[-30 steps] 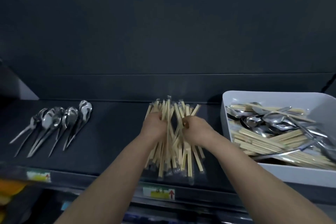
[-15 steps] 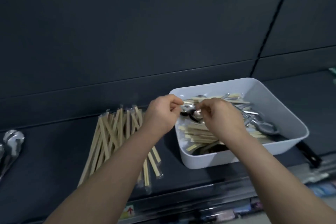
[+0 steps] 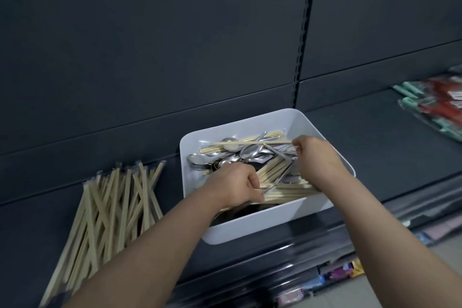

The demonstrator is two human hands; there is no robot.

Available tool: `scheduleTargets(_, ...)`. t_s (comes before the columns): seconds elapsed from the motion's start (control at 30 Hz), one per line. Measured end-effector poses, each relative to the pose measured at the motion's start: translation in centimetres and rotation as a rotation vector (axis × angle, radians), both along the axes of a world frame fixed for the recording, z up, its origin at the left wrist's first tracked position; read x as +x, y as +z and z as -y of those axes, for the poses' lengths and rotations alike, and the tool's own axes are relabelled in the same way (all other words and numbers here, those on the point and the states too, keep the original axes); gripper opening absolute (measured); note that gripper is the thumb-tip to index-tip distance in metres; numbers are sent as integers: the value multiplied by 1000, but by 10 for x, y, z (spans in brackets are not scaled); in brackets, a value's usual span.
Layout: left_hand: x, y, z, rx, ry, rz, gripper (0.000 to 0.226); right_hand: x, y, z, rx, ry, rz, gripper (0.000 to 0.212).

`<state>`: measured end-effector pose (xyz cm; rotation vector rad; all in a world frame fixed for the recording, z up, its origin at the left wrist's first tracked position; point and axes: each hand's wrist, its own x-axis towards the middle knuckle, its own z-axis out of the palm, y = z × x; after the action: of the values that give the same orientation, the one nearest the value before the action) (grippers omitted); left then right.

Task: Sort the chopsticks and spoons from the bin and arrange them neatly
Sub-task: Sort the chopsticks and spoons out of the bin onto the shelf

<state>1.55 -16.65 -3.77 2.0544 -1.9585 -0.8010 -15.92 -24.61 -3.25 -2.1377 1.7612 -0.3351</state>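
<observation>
I am working inside the white bin (image 3: 252, 229) at centre right of the frame, which is sitting on the dark shelf (image 3: 350, 137). My left hand (image 3: 235, 186) is curling shut on the near ends of a wrapped chopstick bundle (image 3: 287, 189) lying low in the bin. My right hand (image 3: 318, 157) is reaching in from the bin's right side, fingers bent around chopsticks there; how firmly it is gripping I cannot tell. Metal spoons (image 3: 240, 154) are lying tangled across the upper half of the bin, some resting over the chopsticks. The sorted chopstick pile (image 3: 112, 207) is fanning across the shelf at lower left of the frame, loosely crossed rather than aligned.

Risks, as judged: lifting the bundle is likely to drag overlying spoons up and spill them over the rim. The slick wrappers may be letting single pairs slide free. The bin is overhanging near the shelf edge, so a sideways pull could tip it.
</observation>
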Motion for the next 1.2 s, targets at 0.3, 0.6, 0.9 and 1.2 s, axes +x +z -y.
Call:
scheduleTargets(0.3,10,11,17,-236,374,-178,24,29,-8,36,148,200,-233,39)
scheduleTargets(0.6,21,9,34,-268,502,-85,40,33,-18,35,51,331,-323,33)
scheduleTargets(0.9,10,4,51,-215,506,61,40,24,-20,36,152,532,-230,32)
scheduleTargets(1.2,9,5,56,-249,474,141,36,15,3,50,-147,274,41,18)
